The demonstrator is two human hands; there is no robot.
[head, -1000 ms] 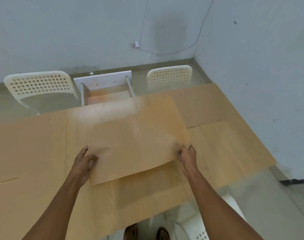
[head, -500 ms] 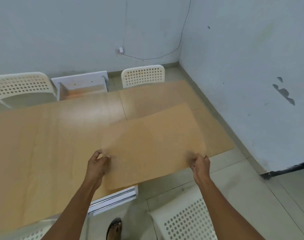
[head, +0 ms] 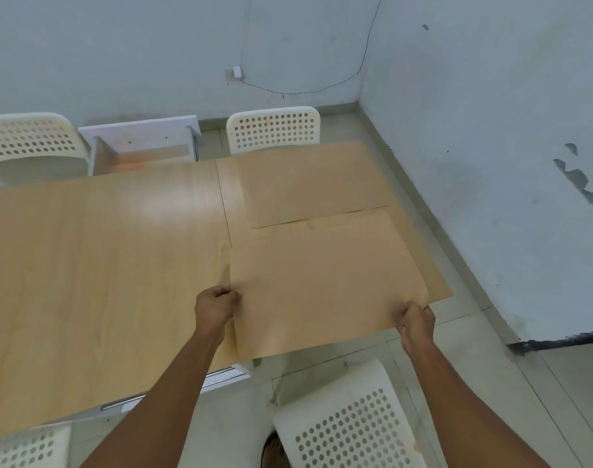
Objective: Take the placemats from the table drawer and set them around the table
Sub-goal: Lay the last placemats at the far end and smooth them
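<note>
Placemat (head: 325,285) at table's (head: 102,265) 4 o'clock corner, near edge overhanging, pinched by left hand (head: 215,307) and right hand (head: 416,320). Looks thin, light, floppy; best gripped at both corners.

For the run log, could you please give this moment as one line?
both hands grip near placemat | left hand, right hand | overhangs table edge | far placemat flat | drawer open
</note>
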